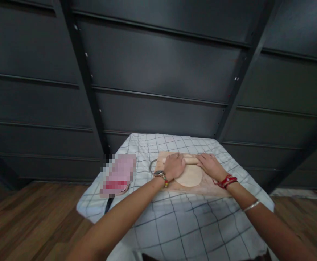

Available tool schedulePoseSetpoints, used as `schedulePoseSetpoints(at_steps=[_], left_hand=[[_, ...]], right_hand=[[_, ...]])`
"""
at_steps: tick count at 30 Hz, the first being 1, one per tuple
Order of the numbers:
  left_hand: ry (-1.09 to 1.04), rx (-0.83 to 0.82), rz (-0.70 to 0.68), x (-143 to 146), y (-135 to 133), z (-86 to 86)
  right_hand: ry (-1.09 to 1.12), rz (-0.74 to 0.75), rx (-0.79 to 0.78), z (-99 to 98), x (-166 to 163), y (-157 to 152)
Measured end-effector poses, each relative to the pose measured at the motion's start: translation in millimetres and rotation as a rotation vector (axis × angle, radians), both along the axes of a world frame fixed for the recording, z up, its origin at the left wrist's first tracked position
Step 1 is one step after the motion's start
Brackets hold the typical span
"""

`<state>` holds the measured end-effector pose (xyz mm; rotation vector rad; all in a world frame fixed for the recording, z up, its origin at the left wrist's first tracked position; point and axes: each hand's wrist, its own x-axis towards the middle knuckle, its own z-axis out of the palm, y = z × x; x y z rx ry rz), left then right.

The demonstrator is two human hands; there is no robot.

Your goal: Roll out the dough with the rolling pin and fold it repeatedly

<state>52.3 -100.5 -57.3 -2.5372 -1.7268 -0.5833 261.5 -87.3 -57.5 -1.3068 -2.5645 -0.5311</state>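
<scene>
Left hand [175, 166], right hand [210, 165] atop rolling pin [191, 160], grip unclear; dough disc [189, 177] between them, near side

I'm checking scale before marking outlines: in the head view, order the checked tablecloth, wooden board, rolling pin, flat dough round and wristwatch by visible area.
1. Checked tablecloth
2. Wooden board
3. Flat dough round
4. Rolling pin, visible part only; partly covered, so its full size is unsure
5. Wristwatch

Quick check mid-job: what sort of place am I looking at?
Indoors, likely a room with a makeshift work spot, though home or workplace I can't tell. The signs: wood-look floor, dark panels behind, and a grid-patterned cloth under a board and rolling pin.
</scene>
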Motion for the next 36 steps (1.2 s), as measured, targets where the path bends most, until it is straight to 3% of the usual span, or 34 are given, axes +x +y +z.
schedulePoseSetpoints(at_steps=[4, 10, 16, 21, 29, 36], left_hand=[[0.019, 0.084, -0.094, -21.5, -20.5, 4.6], [0.081, 0.032, 0.035, -38.4, -42.7, 3.7], [0.133, -0.004, 0.108, -36.6, -27.0, -0.5], [0.146, -0.034, 0.177, -39.9, -11.7, -0.3], [0.133, -0.14, 0.221, -44.0, 5.4, 2.5], [0.138, -0.072, 0.236, -50.6, 20.5, -4.6]], right_hand=[[0.071, 0.125, 0.011, 17.5, 1.2, -10.8], [0.2, 0.304, -0.274, 19.0, -4.9, -3.0], [0.179, 0.174, -0.277, 1.4, -27.7, 24.1], [0.089, 0.05, -0.285, -0.1, -45.5, 42.6], [0.1, 0.081, -0.365, 4.5, -56.5, 65.8], [0.096, 0.11, -0.411, 0.8, -62.5, 90.9]])
